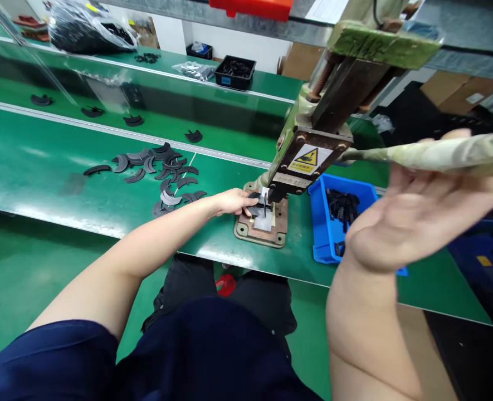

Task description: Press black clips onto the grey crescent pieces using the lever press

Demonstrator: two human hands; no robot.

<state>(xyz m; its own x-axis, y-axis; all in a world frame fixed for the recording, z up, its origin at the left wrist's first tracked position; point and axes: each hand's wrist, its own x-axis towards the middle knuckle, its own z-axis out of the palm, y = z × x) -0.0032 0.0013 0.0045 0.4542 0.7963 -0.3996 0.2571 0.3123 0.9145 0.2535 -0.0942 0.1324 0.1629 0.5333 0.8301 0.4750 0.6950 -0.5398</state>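
Observation:
My left hand (235,201) pinches a small black plastic part (253,210) on the base plate (243,229) of a hand-operated press. Right above that part is the dark ram (278,192) of the press; whether it touches the part I cannot tell. On the right, my right hand (413,223) is closed around the wrapped press lever (447,156), its palm towards me and some fingers hidden. Left of the press lies a loose pile of black curved plastic pieces (171,167).
A blue bin (322,223) of black parts stands right of the press. Several curved pieces lie spaced along the green strip (162,125) behind the table. A black tray (235,73) and a plastic bag (89,28) stand farther back. A metal shelf beam (166,14) crosses overhead.

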